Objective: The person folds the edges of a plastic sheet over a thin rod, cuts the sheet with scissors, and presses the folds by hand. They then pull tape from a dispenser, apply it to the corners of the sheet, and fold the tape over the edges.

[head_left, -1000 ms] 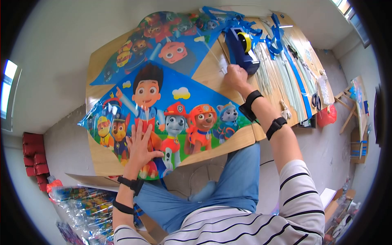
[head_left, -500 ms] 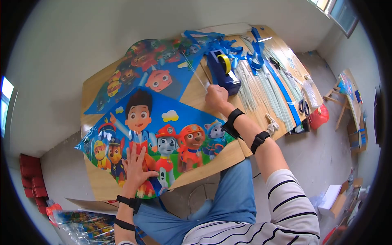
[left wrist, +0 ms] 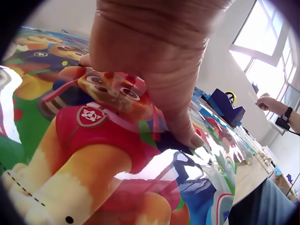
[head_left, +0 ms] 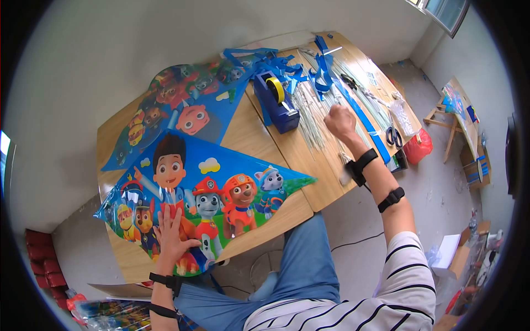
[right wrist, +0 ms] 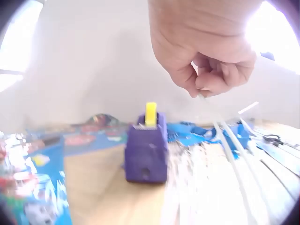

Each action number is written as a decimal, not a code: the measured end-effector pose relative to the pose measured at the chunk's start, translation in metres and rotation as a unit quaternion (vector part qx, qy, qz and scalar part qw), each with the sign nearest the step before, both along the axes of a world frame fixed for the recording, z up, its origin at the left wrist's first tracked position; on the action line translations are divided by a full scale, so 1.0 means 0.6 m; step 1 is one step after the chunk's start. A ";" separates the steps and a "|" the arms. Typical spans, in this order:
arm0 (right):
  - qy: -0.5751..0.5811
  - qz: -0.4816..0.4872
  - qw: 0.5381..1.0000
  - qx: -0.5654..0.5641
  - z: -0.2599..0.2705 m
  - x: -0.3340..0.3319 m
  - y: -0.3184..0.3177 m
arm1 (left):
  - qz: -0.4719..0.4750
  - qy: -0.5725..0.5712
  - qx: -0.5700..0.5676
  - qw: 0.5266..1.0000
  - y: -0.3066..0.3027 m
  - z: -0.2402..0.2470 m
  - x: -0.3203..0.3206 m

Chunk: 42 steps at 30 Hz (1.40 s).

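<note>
My left hand (head_left: 172, 236) rests with spread fingers on a glossy blue kite sail (head_left: 212, 165) printed with cartoon pups and a boy. In the left wrist view its thumb (left wrist: 185, 133) presses on the film. Raised over a bundle of thin pale rods (head_left: 309, 118), my right hand (head_left: 341, 122) has curled fingers. In the right wrist view its thumb and forefinger pinch the end of a thin whitish rod (right wrist: 202, 97); most of it is lost against the bright background. Left of that hand stands a dark blue tape dispenser (head_left: 276, 105) with a yellow roll (head_left: 274, 90).
A second printed sail (head_left: 193, 118) lies behind the first, upside down. Blue ribbon strips (head_left: 287, 67) heap at the back. Black scissors (head_left: 393, 137) and a clear bag of white pieces (head_left: 404, 118) lie at the table's right edge, above a red bag (head_left: 418, 146).
My right hand has moved right, from beside the tape dispenser to above the rods. The head view has turned, shifting the table left and down. My left hand stays on the sail.
</note>
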State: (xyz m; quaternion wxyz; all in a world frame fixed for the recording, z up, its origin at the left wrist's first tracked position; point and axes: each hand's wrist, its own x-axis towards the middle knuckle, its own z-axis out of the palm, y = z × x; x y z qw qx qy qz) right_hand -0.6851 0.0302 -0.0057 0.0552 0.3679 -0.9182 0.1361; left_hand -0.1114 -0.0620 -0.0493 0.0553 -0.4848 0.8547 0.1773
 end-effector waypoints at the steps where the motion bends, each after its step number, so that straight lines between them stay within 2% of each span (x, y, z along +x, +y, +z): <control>1: -0.014 -0.016 1.000 0.007 -0.019 0.004 0.011 | -0.003 0.002 -0.003 1.000 -0.001 -0.005 0.003; 5: -0.008 0.009 0.999 0.034 -0.093 0.013 0.034 | -0.011 -0.004 -0.012 1.000 -0.003 -0.010 0.004; 15: -0.034 -0.020 0.999 0.014 -0.091 -0.002 0.033 | -0.022 0.006 -0.022 0.999 -0.006 -0.024 0.012; 18: -0.027 0.081 0.988 -0.131 -0.057 0.056 0.016 | -0.013 -0.003 -0.016 1.000 -0.003 -0.016 0.008; 20: 0.039 0.147 0.978 -0.142 -0.044 0.113 -0.008 | -0.013 -0.004 -0.015 1.000 -0.005 -0.017 0.006; 23: 0.042 0.195 0.980 -0.016 -0.052 0.195 -0.039 | -0.012 -0.002 -0.011 1.000 -0.005 -0.014 0.004; 25: 0.046 0.239 0.967 0.074 -0.085 0.199 -0.056 | -0.014 0.001 -0.014 1.000 -0.006 -0.015 0.006; 31: 0.045 0.214 0.965 0.146 -0.101 0.197 -0.073 | -0.008 -0.002 -0.007 1.000 -0.005 -0.006 0.002; 34: 0.068 0.235 0.961 0.131 -0.099 0.194 -0.082 | -0.009 0.003 -0.012 1.000 -0.006 -0.007 0.002; 37: 0.188 0.291 0.937 0.042 -0.073 0.199 -0.118 | -0.007 0.009 -0.011 1.000 -0.005 -0.009 0.003; 42: 0.329 0.333 0.867 0.171 -0.057 0.196 -0.228 | -0.003 0.001 -0.004 1.000 -0.009 -0.009 0.004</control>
